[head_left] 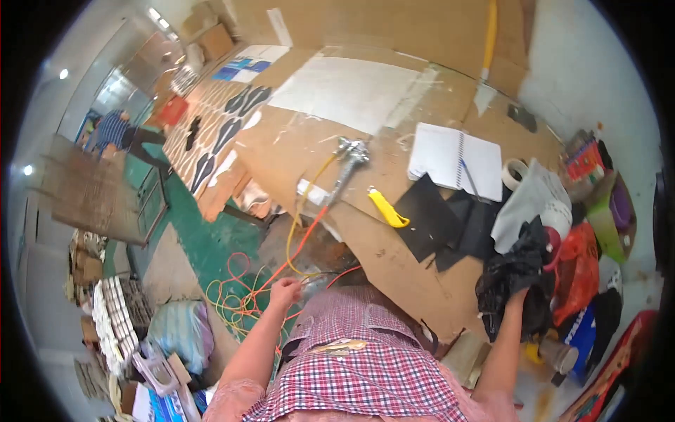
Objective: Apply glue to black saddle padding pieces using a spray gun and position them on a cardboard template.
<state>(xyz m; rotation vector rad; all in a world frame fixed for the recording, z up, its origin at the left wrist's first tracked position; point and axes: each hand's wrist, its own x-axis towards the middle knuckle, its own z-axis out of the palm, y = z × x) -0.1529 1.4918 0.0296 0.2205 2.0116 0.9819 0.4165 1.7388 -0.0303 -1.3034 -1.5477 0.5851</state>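
Fingers of left hand curl loosely; black bag mostly hides right hand.

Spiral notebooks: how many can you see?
1: the open white spiral notebook, on the brown cardboard surface, beyond the crumpled black plastic bag. Others may be hidden.

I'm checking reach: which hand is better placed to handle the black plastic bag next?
Probably the right hand: it is at the black plastic bag, partly hidden by it. The left hand is beyond the apron, near the orange hose.
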